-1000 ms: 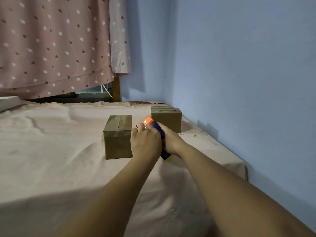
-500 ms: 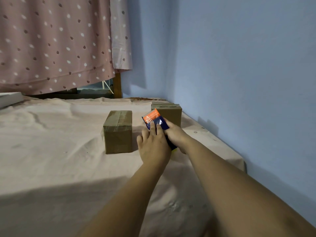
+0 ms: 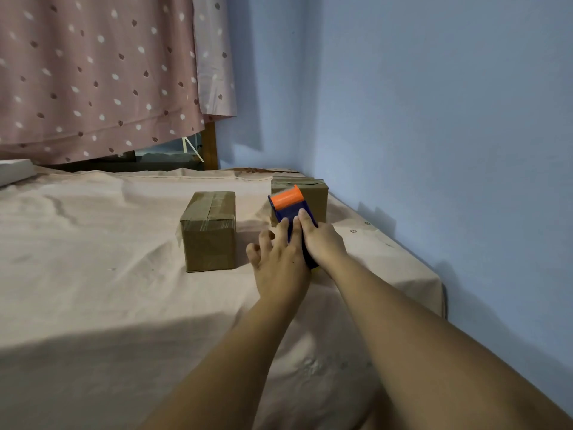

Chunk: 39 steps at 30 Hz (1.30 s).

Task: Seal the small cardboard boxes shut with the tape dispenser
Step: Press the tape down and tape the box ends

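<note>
Two small cardboard boxes stand on a bed covered with a pink sheet (image 3: 93, 274). The nearer box (image 3: 209, 231) has clear tape across its top and down its front. The farther box (image 3: 313, 193) sits by the blue wall, partly hidden behind the tape dispenser (image 3: 290, 203), which is dark blue with an orange roller. My right hand (image 3: 322, 240) grips the dispenser's body from the right. My left hand (image 3: 279, 259) lies against the dispenser's left side, its longer fingers straight on the blue body and the other fingers spread.
A blue wall (image 3: 434, 150) runs along the right side of the bed. A dotted pink curtain (image 3: 93, 72) hangs at the back, above the bed's far edge. A white flat object (image 3: 15, 172) lies at the far left. The sheet's right edge drops off near the wall.
The dispenser has risen and tipped so its orange roller now faces up toward the far box. My left hand has loosened from a curled grip to straightened fingers laid on it.
</note>
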Motion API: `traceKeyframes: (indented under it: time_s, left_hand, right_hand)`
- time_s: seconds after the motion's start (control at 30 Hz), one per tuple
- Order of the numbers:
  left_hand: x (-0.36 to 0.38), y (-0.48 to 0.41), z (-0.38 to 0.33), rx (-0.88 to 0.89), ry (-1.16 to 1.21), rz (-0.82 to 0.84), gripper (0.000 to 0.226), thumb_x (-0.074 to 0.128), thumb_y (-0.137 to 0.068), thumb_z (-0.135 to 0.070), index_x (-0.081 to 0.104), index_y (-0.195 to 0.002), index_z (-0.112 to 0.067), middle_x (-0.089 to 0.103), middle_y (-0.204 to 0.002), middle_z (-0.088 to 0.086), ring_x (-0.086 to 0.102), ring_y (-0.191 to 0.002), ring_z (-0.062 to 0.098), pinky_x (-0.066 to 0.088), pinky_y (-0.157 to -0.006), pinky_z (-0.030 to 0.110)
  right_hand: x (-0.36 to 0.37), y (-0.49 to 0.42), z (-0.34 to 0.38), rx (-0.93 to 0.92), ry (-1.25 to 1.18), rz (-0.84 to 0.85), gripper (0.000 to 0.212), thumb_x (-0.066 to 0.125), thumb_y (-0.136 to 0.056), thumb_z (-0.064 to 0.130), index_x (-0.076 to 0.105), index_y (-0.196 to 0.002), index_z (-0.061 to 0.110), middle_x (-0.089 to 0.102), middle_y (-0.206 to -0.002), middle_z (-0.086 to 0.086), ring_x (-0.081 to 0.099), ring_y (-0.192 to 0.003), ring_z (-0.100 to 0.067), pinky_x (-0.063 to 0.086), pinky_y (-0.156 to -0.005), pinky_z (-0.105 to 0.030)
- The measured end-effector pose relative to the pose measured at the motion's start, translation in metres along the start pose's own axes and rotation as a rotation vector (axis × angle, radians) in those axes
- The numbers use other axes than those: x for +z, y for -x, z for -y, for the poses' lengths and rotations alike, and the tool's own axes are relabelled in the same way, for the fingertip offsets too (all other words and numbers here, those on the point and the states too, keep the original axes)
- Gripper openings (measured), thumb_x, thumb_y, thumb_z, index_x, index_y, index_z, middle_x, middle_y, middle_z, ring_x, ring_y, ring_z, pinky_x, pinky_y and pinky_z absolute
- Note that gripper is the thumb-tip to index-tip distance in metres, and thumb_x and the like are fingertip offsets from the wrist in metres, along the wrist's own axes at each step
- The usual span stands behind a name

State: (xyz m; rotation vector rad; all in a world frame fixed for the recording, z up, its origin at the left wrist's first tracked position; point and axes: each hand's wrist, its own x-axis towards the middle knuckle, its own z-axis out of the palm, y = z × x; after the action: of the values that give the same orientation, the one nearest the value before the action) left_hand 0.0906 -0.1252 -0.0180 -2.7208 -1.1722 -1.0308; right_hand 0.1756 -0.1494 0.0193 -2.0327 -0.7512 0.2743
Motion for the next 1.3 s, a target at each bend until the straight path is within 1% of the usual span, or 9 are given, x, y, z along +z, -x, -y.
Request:
traceKeyframes:
  time_s: [0.17,0.37,0.5,0.6,0.83,0.93,1.1,1.2,1.3]
  left_hand:
    - [0.012,0.010,0.009,0.064,0.210,-0.076,0.064,0.040,-0.074,-0.014,0.041,-0.138,-0.012,0.051,-0.140,0.006,0.046,-0.106,0.021,0.026,-0.083,0.038]
    - [0.003,0.018,0.038,0.168,0.194,-0.159,0.071,0.033,-0.066,-0.015,0.036,-0.137,-0.021,0.043,-0.147,0.003,0.033,-0.127,0.022,0.022,-0.091,0.034]
    - [-0.019,0.001,0.055,0.108,0.230,-0.260,0.064,0.037,-0.075,-0.014,0.038,-0.139,-0.021,0.040,-0.149,0.004,0.026,-0.135,0.024,0.021,-0.103,0.039]
    - [-0.034,-0.018,0.070,0.001,0.147,-0.223,0.051,0.053,-0.083,-0.011,0.048,-0.133,-0.019,0.033,-0.151,0.006,0.023,-0.139,0.028,0.020,-0.108,0.046]
    - [-0.043,-0.046,0.126,-0.164,0.326,-0.359,0.043,0.036,-0.098,-0.037,0.047,-0.134,-0.016,0.040,-0.146,0.007,0.031,-0.135,0.024,0.020,-0.110,0.037]
    - [-0.037,-0.041,0.145,-0.442,0.737,-0.488,0.038,0.033,-0.103,-0.028,0.043,-0.135,-0.012,0.046,-0.137,0.009,0.042,-0.126,0.021,0.031,-0.097,0.024]
    - [-0.010,-0.023,0.164,-0.645,0.999,-0.450,0.029,0.029,-0.103,-0.024,0.056,-0.111,-0.019,0.068,-0.099,-0.002,0.061,-0.104,0.016,0.044,-0.084,0.026]
    - [-0.007,-0.025,0.175,-0.576,1.100,-0.274,0.029,0.038,-0.102,-0.019,0.066,-0.107,-0.013,0.069,-0.097,0.000,0.062,-0.091,0.007,0.045,-0.064,0.009]
    - [-0.005,-0.022,0.178,-0.453,1.022,-0.168,0.034,0.041,-0.102,-0.025,0.069,-0.085,-0.013,0.062,-0.072,0.001,0.054,-0.066,-0.005,0.042,-0.060,0.014]
  right_hand:
    - [0.001,-0.001,-0.004,-0.028,0.008,-0.038,0.062,0.028,-0.096,0.061,0.061,-0.116,0.013,0.064,-0.116,-0.010,0.057,-0.104,-0.029,0.039,-0.083,-0.033]
    - [0.003,0.009,-0.005,-0.210,-0.022,-0.135,0.041,0.046,-0.093,0.054,0.068,-0.112,0.024,0.070,-0.104,-0.003,0.062,-0.099,-0.024,0.047,-0.081,-0.032]
    - [0.012,0.007,0.004,-0.364,0.296,-0.249,0.051,0.047,-0.092,0.053,0.049,-0.137,0.031,0.063,-0.126,0.000,0.057,-0.114,-0.027,0.047,-0.093,-0.039]
    - [0.019,-0.004,0.010,-0.389,0.560,-0.306,0.055,0.041,-0.096,0.050,0.037,-0.145,0.025,0.065,-0.118,-0.006,0.059,-0.107,-0.028,0.045,-0.089,-0.039]
    - [0.038,-0.018,-0.017,-0.354,0.909,-0.105,0.052,0.033,-0.102,0.041,0.024,-0.150,0.024,0.061,-0.119,-0.008,0.056,-0.109,-0.029,0.034,-0.087,-0.041]
    - [0.035,-0.024,-0.014,-0.330,0.897,-0.080,0.052,0.033,-0.101,0.043,0.025,-0.150,0.025,0.058,-0.124,-0.007,0.052,-0.114,-0.028,0.032,-0.091,-0.041]
    - [0.036,-0.022,-0.014,-0.335,0.917,-0.092,0.052,0.032,-0.101,0.043,0.025,-0.150,0.025,0.055,-0.130,-0.006,0.049,-0.119,-0.026,0.028,-0.097,-0.041]
    - [0.035,-0.024,-0.017,-0.354,0.922,-0.080,0.052,0.029,-0.101,0.043,0.024,-0.150,0.024,0.052,-0.134,-0.007,0.047,-0.122,-0.028,0.027,-0.099,-0.043]
    - [0.033,-0.025,-0.019,-0.360,0.937,-0.063,0.057,0.031,-0.099,0.048,0.023,-0.150,0.023,0.040,-0.142,-0.011,0.041,-0.127,-0.030,0.026,-0.103,-0.045]
